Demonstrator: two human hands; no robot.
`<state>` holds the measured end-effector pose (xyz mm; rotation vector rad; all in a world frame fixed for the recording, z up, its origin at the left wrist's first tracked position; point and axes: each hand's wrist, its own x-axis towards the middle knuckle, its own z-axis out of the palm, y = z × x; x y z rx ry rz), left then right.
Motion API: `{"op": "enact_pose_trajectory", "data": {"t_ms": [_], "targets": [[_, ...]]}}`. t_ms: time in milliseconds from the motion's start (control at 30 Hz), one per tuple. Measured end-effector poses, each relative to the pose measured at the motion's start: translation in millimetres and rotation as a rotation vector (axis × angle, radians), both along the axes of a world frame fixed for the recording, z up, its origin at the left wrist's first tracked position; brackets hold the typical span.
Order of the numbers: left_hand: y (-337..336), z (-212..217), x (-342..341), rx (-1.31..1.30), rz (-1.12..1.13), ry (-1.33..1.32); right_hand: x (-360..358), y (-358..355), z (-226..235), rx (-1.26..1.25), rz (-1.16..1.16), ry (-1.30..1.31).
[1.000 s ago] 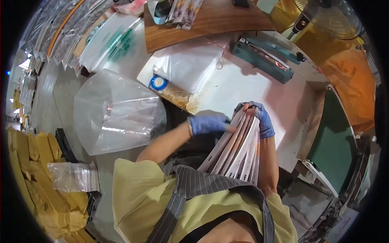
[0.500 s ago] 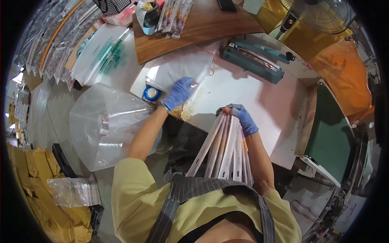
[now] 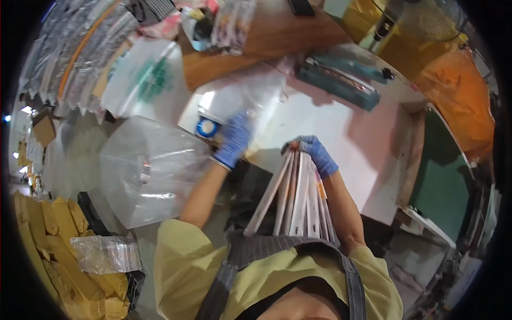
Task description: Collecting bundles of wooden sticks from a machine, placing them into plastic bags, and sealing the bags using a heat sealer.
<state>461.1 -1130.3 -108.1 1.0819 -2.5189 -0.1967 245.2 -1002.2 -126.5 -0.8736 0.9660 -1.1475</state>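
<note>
My right hand [image 3: 318,157], in a blue glove with fingertips showing, grips a bundle of long flat packets [image 3: 302,197] by their upper ends. The packets fan out downward against my striped apron [image 3: 266,249]. My left hand [image 3: 234,141], also gloved in blue, is smeared by motion over the left edge of the white table [image 3: 341,154]. It is nearest to a stack of clear plastic bags [image 3: 224,102] and a blue-rimmed tape roll [image 3: 206,127]. I cannot make out its fingers.
A dark green bag sealer [image 3: 338,85] stands at the table's back. Similar packets [image 3: 233,24] lie on a brown wooden board [image 3: 282,33]. At left sits a large clear bag [image 3: 160,173]; yellow parcels [image 3: 69,261] fill the lower left. A fan [image 3: 426,21] stands far right.
My left hand has drawn back a little toward me from the clear bags. My right hand keeps its hold on the packets. The whole view has shifted slightly.
</note>
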Motion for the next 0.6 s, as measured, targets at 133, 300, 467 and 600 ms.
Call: {"op": "enact_pose_trajectory", "data": {"t_ms": [133, 300, 467, 600], "targets": [[52.9, -5.7, -47.7, 0.607, -0.215, 0.532, 25.2, -6.7, 16.1, 0.014, -0.076, 0.167], [45.2, 6.7, -37.6, 0.255, -0.077, 0.251, -0.5, 23.8, 4.1, 0.001, -0.025, -0.099], [89.8, 37.8, -22.2, -0.028, -0.093, 0.44, 3.1, 26.9, 6.4, -0.077, 0.008, -0.123], [92.5, 8.5, -44.9, -0.028, 0.017, 0.017, 4.6, 16.4, -11.5, -0.032, -0.048, 0.078]]}}
